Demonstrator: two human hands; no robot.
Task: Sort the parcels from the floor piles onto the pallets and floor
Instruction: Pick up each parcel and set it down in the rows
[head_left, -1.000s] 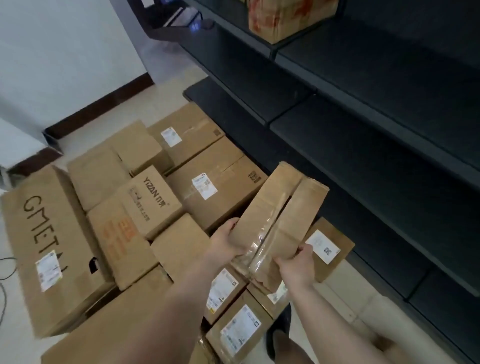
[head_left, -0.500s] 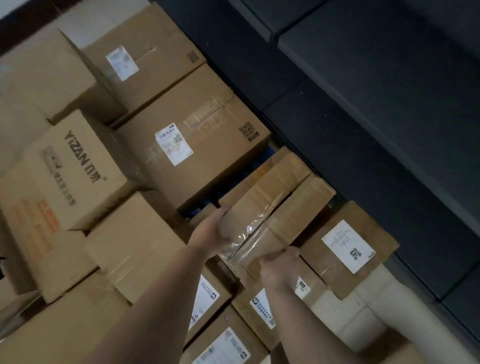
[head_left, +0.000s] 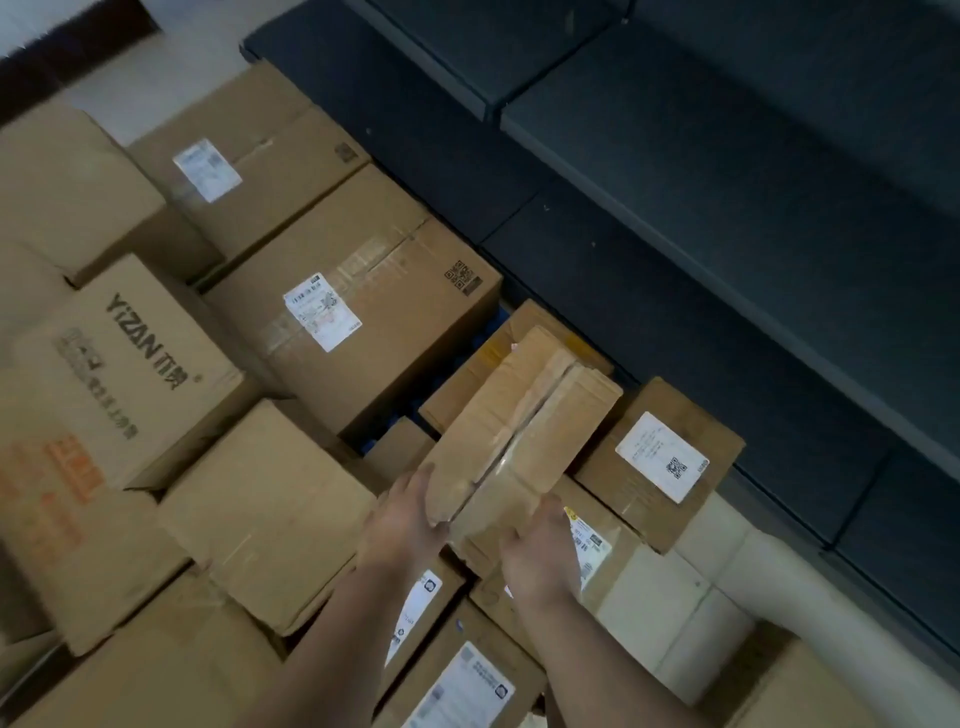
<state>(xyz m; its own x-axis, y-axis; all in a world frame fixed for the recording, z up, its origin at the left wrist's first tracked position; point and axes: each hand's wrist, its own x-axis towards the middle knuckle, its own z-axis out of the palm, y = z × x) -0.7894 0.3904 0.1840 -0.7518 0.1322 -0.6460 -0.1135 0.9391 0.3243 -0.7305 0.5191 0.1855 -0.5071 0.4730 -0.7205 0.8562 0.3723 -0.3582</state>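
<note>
Parcel: a taped cardboard parcel (head_left: 524, 431), centre of the frame, tilted above the floor pile.
Left hand: the left hand (head_left: 402, 522) grips its near left corner.
Right hand: the right hand (head_left: 540, 553) grips its near right edge.
Shelves: dark shelves (head_left: 727, 182), upper right.

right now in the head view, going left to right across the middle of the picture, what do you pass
YIZAN box → large box with a white label and a QR print → taped parcel held by the left hand and right hand → flat parcel with a white QR label → dark shelving
</note>
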